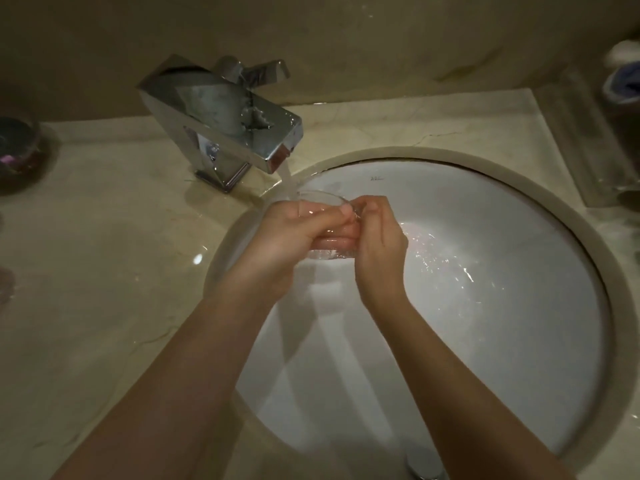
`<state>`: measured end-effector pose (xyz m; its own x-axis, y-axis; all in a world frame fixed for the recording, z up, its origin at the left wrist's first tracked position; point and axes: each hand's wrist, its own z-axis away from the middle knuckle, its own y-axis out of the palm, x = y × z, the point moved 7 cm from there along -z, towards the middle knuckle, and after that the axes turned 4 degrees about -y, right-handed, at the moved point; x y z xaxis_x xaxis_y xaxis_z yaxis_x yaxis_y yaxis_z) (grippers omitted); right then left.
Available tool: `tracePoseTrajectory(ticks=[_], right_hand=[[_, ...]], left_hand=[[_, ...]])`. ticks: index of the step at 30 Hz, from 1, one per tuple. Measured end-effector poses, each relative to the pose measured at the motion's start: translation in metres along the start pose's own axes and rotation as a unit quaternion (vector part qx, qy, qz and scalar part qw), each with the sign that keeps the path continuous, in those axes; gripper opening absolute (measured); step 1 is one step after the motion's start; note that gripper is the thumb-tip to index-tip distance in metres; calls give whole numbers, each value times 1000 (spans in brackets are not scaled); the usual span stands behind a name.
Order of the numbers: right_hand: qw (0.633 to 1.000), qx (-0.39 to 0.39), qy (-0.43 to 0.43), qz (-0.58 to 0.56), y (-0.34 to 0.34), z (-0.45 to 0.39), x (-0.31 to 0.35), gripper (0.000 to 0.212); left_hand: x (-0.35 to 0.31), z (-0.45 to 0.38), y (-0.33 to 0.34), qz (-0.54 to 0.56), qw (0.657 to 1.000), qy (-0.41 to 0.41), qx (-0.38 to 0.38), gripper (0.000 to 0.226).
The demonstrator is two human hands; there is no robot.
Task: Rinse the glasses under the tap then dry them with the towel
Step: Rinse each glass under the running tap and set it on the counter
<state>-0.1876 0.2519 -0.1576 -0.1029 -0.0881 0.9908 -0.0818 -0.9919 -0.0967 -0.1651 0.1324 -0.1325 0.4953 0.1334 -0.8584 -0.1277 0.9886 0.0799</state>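
A clear drinking glass (320, 197) is held over the white sink basin (485, 341), its rim tilted toward the tap. Water runs from the chrome tap (221, 133) into the glass. My left hand (284, 237) wraps round the glass body from the left. My right hand (377, 244) pinches the rim on the right side, fingers curled over the edge. Most of the glass is hidden behind both hands. No towel is in view.
The beige marble counter (104, 271) surrounds the sink. A dark round bowl (17, 150) sits at the far left. A glass tumbler (623, 188) and a blurred white and blue object (623, 74) stand at the far right. Water spreads inside the basin.
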Motion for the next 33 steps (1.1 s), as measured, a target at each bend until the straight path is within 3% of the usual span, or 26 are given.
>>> tracePoseTrajectory(ticks=[2,4,5,7,10,13,15,18,20,22,24,26,27,29,31,33], right_hand=[[983,61,166,-46,6,-3,-15,27],[915,164,357,-93,19,6,-22,44],[884,201,404,-119,24,10,-23,51],[883,217,399,-119,29,7,-23,51],[962,139,233,-45,32,-9,-22,44],[984,105,137,-49,36,-6,-23,58],[969,119,204,-72,31,-5,-26,53],[899,207,360,-139,33,6,-23,51],[896,206,368,-142,38,3,-25,46],[935,162,298,-102,39,-2,-26,41],[979,94,170,-65,36,-5,-19,38],[996,44,56,-55,30,-2,-8,23],[997,34,39,-48,26,-1,-6,20],[987,57,137,-61,23,-6,-11,31],[930,158,310,-116,30,-3,-17,51],[902,215,357,-113,34,-1,-18,47]], left_hand=[[-2,0,-6,-59,998,36,-10,13],[-4,-1,-10,-123,991,58,-8,10],[-5,-1,-12,-149,987,61,0,8],[-7,-4,-16,-168,984,63,3,2],[-7,-9,-24,-42,998,26,-34,3],[-12,-9,-21,-6,999,23,-36,7],[-17,-6,-18,-91,993,72,-23,4],[-13,-3,-17,-219,972,82,-4,8],[-11,-4,-18,-238,968,74,-10,7],[-16,-6,-20,-184,981,59,-24,3],[-17,-9,-19,-78,997,1,-21,9],[-13,-9,-17,-27,998,-61,-9,13],[-14,-9,-16,-25,998,-60,-4,13],[-19,-7,-16,-57,998,1,3,11],[-24,-2,-12,-138,988,68,16,10],[-22,-3,-10,-194,977,84,32,7]])
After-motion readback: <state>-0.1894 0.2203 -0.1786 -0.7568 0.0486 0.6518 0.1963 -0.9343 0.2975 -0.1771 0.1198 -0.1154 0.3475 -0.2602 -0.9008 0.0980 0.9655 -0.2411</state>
